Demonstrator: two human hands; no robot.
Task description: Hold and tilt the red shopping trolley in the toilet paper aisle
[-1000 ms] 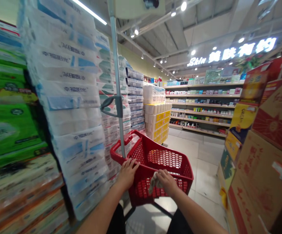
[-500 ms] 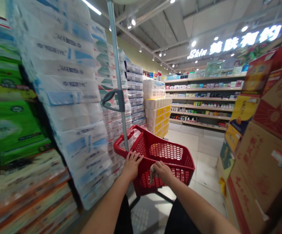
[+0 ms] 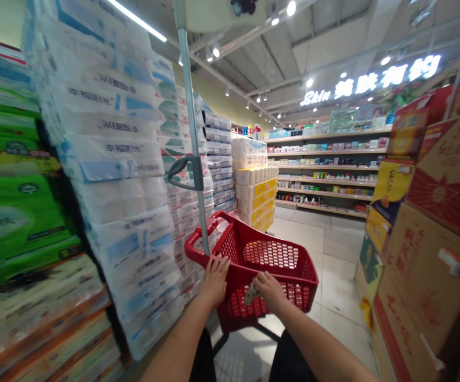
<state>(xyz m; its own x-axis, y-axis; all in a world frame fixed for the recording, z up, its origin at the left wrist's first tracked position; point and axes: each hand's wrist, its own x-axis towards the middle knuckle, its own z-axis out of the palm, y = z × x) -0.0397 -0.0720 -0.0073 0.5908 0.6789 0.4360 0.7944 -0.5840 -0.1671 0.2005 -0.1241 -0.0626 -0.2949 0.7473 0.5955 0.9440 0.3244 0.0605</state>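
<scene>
A red plastic shopping cart (image 3: 289, 253) with a perforated basket stands in front of my legs. My left hand (image 3: 215, 280) lies on the cart's near rim, close to the handle, with its fingers stretched out. Farther right along that rim, my right hand (image 3: 268, 291) is closed around a small crumpled greyish-green cloth (image 3: 250, 295), which hangs against the basket's near side. A metal pole (image 3: 193, 116) with a grey loop handle (image 3: 187, 173) rises from the cart's handle end. Part of a pale panel on the pole is cut off at the top.
Tall stacks of wrapped paper rolls (image 3: 122, 148) line the left side, beside green packs (image 3: 18, 185). Cardboard cartons (image 3: 432, 276) are piled on the right. Between them runs a tiled floor (image 3: 335, 297) toward shelves of small goods (image 3: 329, 167).
The surroundings sit slightly lower in the view, and more of the panel on the pole shows. My right hand has turned a little, swinging the cloth. My left hand stays on the rim.
</scene>
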